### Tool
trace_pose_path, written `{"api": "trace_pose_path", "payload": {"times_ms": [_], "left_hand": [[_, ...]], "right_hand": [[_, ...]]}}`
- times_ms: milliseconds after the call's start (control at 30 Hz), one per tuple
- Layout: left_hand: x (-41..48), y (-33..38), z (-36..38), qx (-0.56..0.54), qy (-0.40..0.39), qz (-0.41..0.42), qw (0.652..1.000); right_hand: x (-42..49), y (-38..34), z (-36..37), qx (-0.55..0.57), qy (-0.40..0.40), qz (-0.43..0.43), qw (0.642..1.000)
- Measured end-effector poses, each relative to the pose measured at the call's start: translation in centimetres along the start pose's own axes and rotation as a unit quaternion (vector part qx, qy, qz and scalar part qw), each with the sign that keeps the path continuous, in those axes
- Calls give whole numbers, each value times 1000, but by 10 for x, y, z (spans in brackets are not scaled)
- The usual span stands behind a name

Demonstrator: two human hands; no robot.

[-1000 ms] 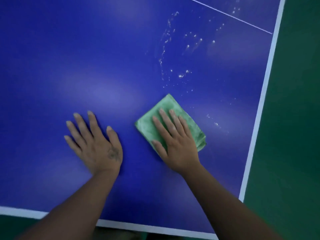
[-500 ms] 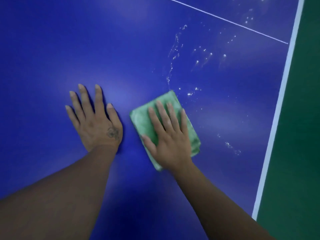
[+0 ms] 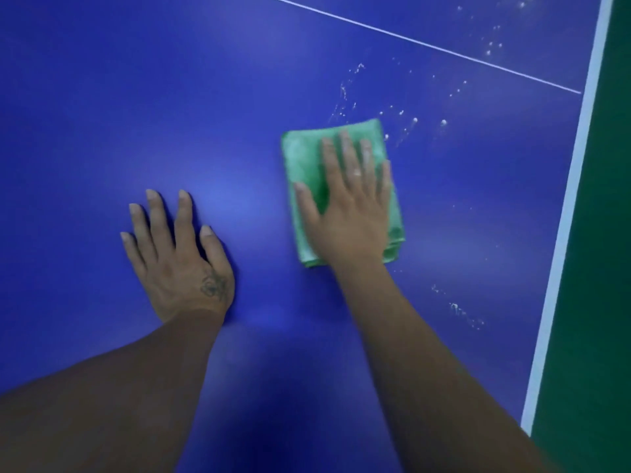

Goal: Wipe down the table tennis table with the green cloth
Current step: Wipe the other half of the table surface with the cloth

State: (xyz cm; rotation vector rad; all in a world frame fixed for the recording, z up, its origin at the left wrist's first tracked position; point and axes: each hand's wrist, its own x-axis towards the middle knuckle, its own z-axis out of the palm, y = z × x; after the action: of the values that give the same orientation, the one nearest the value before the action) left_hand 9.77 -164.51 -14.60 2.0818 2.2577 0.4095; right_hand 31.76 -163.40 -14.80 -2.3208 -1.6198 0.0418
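Right of frame centre, folded green microfibre cloth (image 3: 300, 165) lies flat on blue table tennis table top (image 3: 136, 97). Right hand (image 3: 348, 213) presses on cloth, fingers straight and spread, palm down. Left hand (image 3: 181, 261) rests flat on bare table lower left of cloth, fingers extended, gripping nothing. White droplets (image 3: 444, 122) scattered upper right, beside cloth's far corner. White edge stripe (image 3: 563, 233) runs down right side; thin white line (image 3: 426, 46) crosses top. Green floor (image 3: 601, 268) at far right.

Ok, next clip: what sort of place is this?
Probably an indoor sports hall or games room. The blue table tennis table has a white edge line and a thin centre line, and green flooring lies beside it. The right hand presses a green cloth flat on it.
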Motion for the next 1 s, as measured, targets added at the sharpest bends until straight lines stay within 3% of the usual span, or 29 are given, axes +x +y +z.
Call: {"api": "trace_pose_path", "payload": {"times_ms": [200, 400, 633, 767, 1000], "left_hand": [[1, -2, 0, -7, -1, -1, 1000], [2, 1, -2, -19, -17, -9, 1000], [0, -3, 7, -9, 23, 13, 1000], [0, 0, 3, -24, 20, 6, 999], [2, 2, -2, -35, 6, -2, 999]], "right_hand": [[-32, 68, -26, -69, -41, 17, 997], [-35, -10, -9, -63, -41, -20, 997], [66, -85, 27, -31, -34, -9, 999], [102, -51, 22, -38, -60, -17, 997], [116, 62, -10, -63, -54, 111, 990]]}}
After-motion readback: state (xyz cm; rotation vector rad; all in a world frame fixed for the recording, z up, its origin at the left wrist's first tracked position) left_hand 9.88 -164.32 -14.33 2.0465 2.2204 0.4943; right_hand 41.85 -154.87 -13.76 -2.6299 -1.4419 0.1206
